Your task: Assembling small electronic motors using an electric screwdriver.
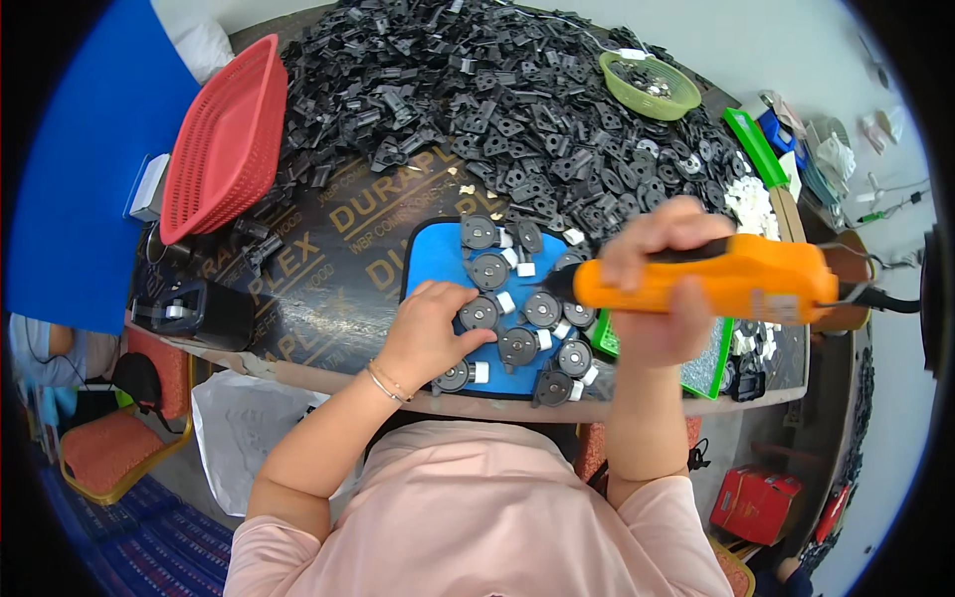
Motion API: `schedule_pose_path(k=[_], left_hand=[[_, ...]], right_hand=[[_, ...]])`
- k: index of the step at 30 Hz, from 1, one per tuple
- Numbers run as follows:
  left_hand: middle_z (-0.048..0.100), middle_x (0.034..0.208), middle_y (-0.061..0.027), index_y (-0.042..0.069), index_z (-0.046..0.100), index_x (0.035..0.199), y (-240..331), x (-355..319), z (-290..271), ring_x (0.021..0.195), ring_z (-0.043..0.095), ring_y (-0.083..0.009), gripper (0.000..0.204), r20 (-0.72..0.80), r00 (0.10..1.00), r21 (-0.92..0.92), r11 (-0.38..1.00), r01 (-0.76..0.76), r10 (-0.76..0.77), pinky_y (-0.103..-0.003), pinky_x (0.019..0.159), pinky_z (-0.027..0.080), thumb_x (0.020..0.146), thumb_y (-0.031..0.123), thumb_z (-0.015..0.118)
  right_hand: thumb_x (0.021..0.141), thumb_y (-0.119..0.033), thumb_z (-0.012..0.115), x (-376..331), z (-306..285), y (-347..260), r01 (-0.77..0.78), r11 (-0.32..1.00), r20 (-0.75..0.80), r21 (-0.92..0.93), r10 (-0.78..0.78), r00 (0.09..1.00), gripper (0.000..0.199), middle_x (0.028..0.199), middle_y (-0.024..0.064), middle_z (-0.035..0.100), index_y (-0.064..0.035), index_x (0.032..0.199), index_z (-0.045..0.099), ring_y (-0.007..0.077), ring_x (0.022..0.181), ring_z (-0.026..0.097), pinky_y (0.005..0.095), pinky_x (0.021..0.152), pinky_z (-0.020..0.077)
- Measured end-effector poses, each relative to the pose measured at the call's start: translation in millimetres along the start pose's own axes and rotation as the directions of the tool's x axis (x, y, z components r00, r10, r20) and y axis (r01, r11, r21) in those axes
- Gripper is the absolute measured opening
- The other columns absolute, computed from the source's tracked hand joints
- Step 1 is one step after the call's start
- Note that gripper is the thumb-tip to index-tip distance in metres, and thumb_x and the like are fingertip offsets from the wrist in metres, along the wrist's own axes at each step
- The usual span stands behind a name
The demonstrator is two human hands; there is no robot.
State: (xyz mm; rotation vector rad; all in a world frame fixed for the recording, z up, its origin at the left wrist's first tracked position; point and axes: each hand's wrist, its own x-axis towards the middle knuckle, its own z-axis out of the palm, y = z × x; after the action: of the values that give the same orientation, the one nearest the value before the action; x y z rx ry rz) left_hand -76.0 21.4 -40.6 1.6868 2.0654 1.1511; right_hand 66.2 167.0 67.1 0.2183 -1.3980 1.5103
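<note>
Two hands work over a blue mat (430,261) on the bench (328,289): the left hand (430,323) lies half curled, fingertips pressing a round black part (478,312), while the right hand (659,284) is clenched around an orange driver (731,279) pointed left at the neighbouring part (542,308). Fastening seems underway; next likely calls for seating the tip squarely. The tip itself is hard to make out.

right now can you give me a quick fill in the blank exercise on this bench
1. The right hand holds an ____ electric screwdriver.
2. The left hand rests on round black plastic parts laid on a ____ mat.
3. The red plastic basket leans at the person's ____ side.

Missing words: orange; blue; left
</note>
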Motion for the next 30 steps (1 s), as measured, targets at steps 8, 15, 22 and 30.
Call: schedule_pose_path(k=[8, 15, 22, 30], left_hand=[[0.061, 0.097, -0.0142, 0.002, 0.057, 0.109, 20, 1, -11, 0.093, 0.056, -0.0332, 0.056, 0.099, 0.990, 0.051, 0.995, 0.091, -0.096, -0.037, 0.081, 0.046, 0.063, 0.026, 0.079], [0.060, 0.098, -0.0131, 0.004, 0.057, 0.113, 24, 7, -14, 0.094, 0.056, -0.0325, 0.052, 0.230, 0.971, -0.021, 0.997, 0.076, -0.069, -0.038, 0.081, 0.046, 0.065, 0.013, 0.076], [0.060, 0.097, -0.0132, 0.005, 0.057, 0.114, 28, 8, -17, 0.094, 0.056, -0.0326, 0.054, 0.282, 0.951, 0.018, 0.992, 0.125, -0.125, -0.038, 0.081, 0.046, 0.065, 0.012, 0.076], [0.060, 0.099, -0.0136, 0.005, 0.057, 0.114, 24, 7, -16, 0.094, 0.056, -0.0329, 0.053, 0.274, 0.959, -0.030, 0.996, 0.085, -0.074, -0.038, 0.081, 0.046, 0.065, 0.008, 0.075]], right_hand=[[0.082, 0.000, 0.058, -45, -90, -36, -0.217, 0.888, -0.454, -0.405, 0.010, 0.891, 0.017, 0.086, 0.0089, 0.053, -0.0021, 0.097, 0.050, 0.0162, 0.063, 0.052, 0.0290, 0.059, 0.0435], [0.081, 0.000, 0.059, -49, -98, -31, -0.170, 0.896, -0.444, -0.411, -0.034, 0.895, 0.017, 0.081, 0.0095, 0.052, -0.0015, 0.096, 0.051, 0.0167, 0.061, 0.052, 0.0283, 0.058, 0.0439], [0.079, 0.006, 0.059, -47, -93, -31, -0.152, 0.915, -0.467, -0.374, -0.044, 0.883, 0.019, 0.072, 0.0066, 0.054, -0.0010, 0.095, 0.051, 0.0130, 0.059, 0.054, 0.0243, 0.056, 0.0456], [0.082, -0.001, 0.059, -51, -94, -30, -0.181, 0.890, -0.434, -0.420, -0.022, 0.900, 0.016, 0.084, 0.0090, 0.052, -0.0018, 0.096, 0.051, 0.0163, 0.061, 0.052, 0.0289, 0.057, 0.0442]])
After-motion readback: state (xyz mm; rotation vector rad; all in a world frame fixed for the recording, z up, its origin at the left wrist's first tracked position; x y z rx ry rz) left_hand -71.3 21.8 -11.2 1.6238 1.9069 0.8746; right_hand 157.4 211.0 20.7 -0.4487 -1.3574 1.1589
